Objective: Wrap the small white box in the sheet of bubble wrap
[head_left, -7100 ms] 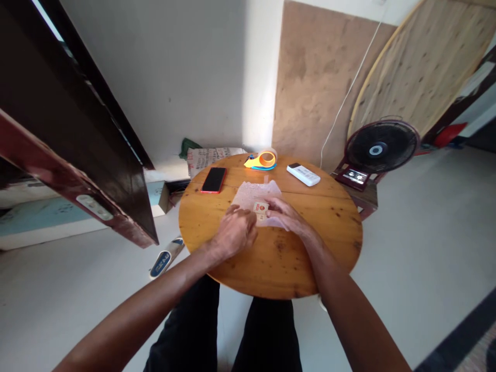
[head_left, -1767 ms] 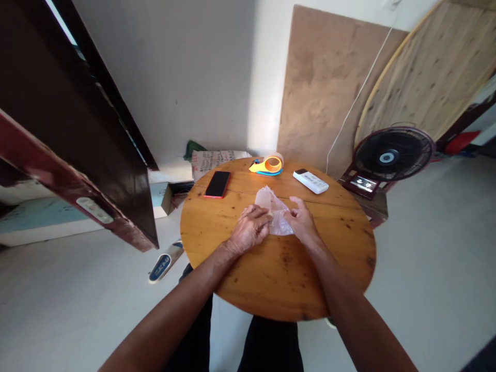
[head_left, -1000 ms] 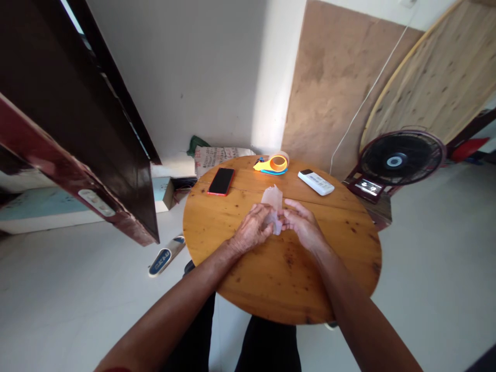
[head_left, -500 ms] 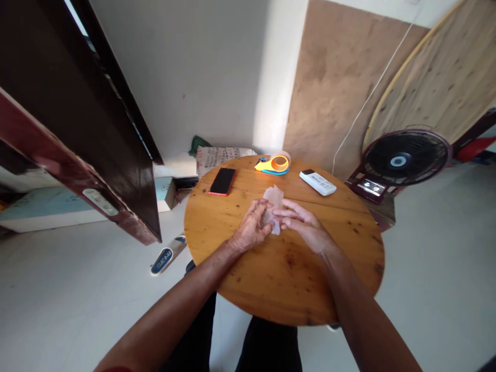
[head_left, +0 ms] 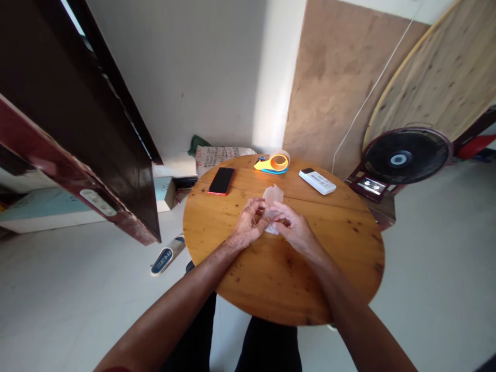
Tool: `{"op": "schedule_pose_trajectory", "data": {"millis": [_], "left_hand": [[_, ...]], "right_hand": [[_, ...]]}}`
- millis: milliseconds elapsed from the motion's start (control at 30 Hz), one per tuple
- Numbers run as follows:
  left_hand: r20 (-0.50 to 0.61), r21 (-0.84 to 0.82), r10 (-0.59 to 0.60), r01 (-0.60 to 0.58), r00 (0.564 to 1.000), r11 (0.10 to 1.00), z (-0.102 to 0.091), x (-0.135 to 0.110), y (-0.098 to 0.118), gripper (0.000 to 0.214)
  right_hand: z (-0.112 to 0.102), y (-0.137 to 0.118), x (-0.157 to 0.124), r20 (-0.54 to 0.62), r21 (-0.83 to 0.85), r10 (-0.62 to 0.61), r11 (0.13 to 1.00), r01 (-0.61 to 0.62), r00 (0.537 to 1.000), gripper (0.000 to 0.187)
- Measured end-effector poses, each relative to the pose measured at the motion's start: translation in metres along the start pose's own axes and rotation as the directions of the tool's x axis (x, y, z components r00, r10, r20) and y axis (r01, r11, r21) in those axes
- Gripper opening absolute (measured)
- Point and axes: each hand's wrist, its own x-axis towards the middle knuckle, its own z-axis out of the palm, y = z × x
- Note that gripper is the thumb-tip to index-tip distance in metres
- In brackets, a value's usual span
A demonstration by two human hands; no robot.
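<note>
A thin, pale, crinkled sheet (head_left: pixel 273 194), translucent like plastic film or tissue, lies near the middle of the round wooden table (head_left: pixel 248 279). My left hand (head_left: pixel 250 222) grips its left side, fingers curled and thumb toward the sheet. From the right, my right hand (head_left: pixel 295 227) pinches at the sheet with bent fingers, its fingertips close to those of the left. Both hands cover the sheet's middle; its upper end and a small lower corner show. Whether anything lies inside it is hidden.
Along the table's far side are a red-edged phone (head_left: pixel 221 181), a yellow and blue tape dispenser (head_left: pixel 274 163) and a white remote-like device (head_left: pixel 318 181). A black fan (head_left: pixel 405 155) stands to the right. At left is a dark door (head_left: pixel 96 134), with a slipper (head_left: pixel 166 256) on the floor.
My right hand has moved left and in against the sheet, its fingers going from spread to pinching. My left hand has curled more and shifted slightly left.
</note>
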Motion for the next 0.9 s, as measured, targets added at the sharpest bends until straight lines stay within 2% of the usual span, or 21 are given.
{"op": "schedule_pose_trajectory", "data": {"millis": [67, 133, 233, 300, 433, 567, 667, 733, 800, 900], "left_hand": [[-0.054, 0.035, -0.04, 0.042, 0.998, 0.999, 0.002, 0.001, 0.0, 0.011], [-0.089, 0.107, -0.088, 0.097, 0.992, 0.99, 0.005, 0.003, 0.001, 0.015], [-0.074, 0.16, -0.179, 0.189, 0.981, 0.969, 0.007, 0.005, 0.003, 0.029], [-0.047, 0.128, -0.213, 0.218, 0.976, 0.968, 0.007, 0.005, 0.001, 0.034], [-0.011, 0.017, -0.199, 0.199, 0.98, 0.98, 0.007, 0.005, -0.01, 0.036], [0.03, -0.012, -0.173, 0.174, 0.984, 0.985, 0.005, 0.002, -0.022, 0.03], [0.038, -0.007, -0.183, 0.184, 0.982, 0.983, 0.005, 0.001, -0.022, 0.024], [0.016, 0.006, -0.201, 0.201, 0.979, 0.98, 0.006, 0.0, -0.019, 0.021], [-0.009, 0.02, -0.22, 0.22, 0.975, 0.975, 0.007, 0.001, -0.015, 0.018], [-0.017, 0.019, -0.223, 0.223, 0.975, 0.975, 0.009, 0.001, -0.01, 0.014]], "right_hand": [[0.002, -0.002, -0.001, -0.012, -0.058, -0.024, 0.998, 0.023, 1.0, 0.055], [0.003, -0.004, -0.002, -0.02, -0.099, -0.031, 0.995, 0.029, 0.999, 0.058], [0.002, -0.002, -0.002, -0.012, -0.127, -0.044, 0.991, 0.042, 0.999, 0.065], [0.0, 0.001, -0.003, 0.017, -0.098, -0.042, 0.994, 0.044, 0.999, 0.069], [-0.003, 0.002, -0.004, 0.046, -0.008, -0.031, 0.999, 0.031, 0.998, 0.068], [-0.003, -0.002, -0.004, 0.042, 0.112, 0.006, 0.994, -0.01, 0.999, 0.064], [-0.005, -0.002, -0.001, -0.013, 0.16, 0.043, 0.986, -0.04, 0.999, 0.057], [-0.008, 0.001, 0.002, -0.104, 0.094, 0.061, 0.994, -0.051, 0.993, 0.048], [-0.011, 0.005, 0.004, -0.196, -0.051, 0.061, 0.996, -0.072, 0.979, 0.035], [-0.013, 0.009, 0.004, -0.228, -0.239, 0.019, 0.968, -0.075, 0.973, 0.019]]}}
